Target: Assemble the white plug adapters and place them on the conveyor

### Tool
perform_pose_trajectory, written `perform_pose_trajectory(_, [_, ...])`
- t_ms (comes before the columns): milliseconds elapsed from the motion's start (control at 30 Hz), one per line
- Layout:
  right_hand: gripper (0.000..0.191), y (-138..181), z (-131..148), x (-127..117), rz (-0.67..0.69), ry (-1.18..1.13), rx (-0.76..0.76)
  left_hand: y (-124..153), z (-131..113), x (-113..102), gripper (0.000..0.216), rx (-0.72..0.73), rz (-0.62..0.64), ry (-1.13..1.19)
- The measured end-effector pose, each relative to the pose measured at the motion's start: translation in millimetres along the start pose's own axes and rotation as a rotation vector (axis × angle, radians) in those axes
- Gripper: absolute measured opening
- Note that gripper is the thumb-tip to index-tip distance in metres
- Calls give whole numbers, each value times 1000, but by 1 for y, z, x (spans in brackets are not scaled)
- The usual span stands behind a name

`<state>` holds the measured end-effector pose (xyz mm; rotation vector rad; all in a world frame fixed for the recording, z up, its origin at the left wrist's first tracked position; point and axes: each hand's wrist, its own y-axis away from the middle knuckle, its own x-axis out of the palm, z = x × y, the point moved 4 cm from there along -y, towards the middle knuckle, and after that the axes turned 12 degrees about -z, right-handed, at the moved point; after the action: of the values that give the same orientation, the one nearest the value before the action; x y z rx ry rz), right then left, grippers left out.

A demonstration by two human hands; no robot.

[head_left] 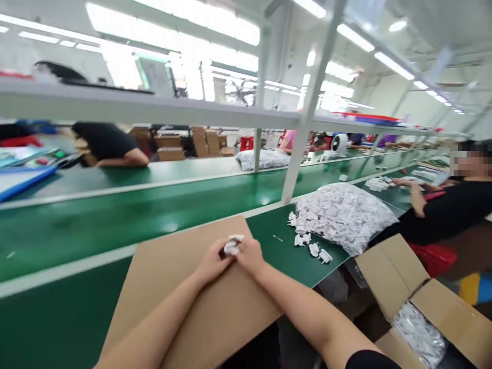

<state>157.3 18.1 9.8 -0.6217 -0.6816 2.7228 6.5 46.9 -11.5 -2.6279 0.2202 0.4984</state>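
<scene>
Apparently, much is left: the left hand (214, 260) and right hand (250, 256) both have their grip clamped on one white piece (232, 246) over the cardboard sheet (230, 312), while loose white pieces (325, 256) and a bulging bag (342, 215) lie right of it, none tellable as finished.

Left hand (212, 262) and right hand (250, 257) close together, fingers (219, 246) curled, seemingly pinching, forearms (169, 310) converging forward

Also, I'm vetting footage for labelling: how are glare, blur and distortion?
Head view throughout: windows burn out to white, with pale glare spots on the green belt; cardboard boxes look soft; a shelf post leans, suggesting tilt or wide-angle stretch; the white part between left hand and right hand lacks crisp detail.
</scene>
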Motion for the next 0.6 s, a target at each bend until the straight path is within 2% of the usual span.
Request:
perform_pose_trajectory(67, [43, 7, -7, 4, -55, -119, 8, 1, 11, -2, 58, -53, -37, 43])
perform_pose_trajectory(100, [52, 9, -10, 7, -70, -164, 5, 1, 17, -1, 61, -71, -36, 41])
perform_pose_trajectory(167, [70, 11, -18, 10, -109, -202, 6, 2, 24, -1, 59, -96, -30, -4])
perform_pose_trajectory(233, [79, 11, -28, 12, -169, -180, 42, 3, 28, 0, 53, -122, -44, -69])
perform_pose_trajectory(300, [72, 8, -40, 14, -228, -163, 120, 4, 27, 1, 54, -151, -69, -119])
perform_pose_trajectory(433, [36, 1, -55, 15, -320, -199, 249, -11, 25, -1, 59, -215, -24, -193])
perform_pose_trajectory(500, [32, -1, -57, 15, -332, -194, 286, -34, 25, -10, 55, -231, -32, -258])
perform_pose_trajectory(600, [33, -2, -58, 17, -299, -208, 337, -82, 31, -35, 45, -209, -137, -408])
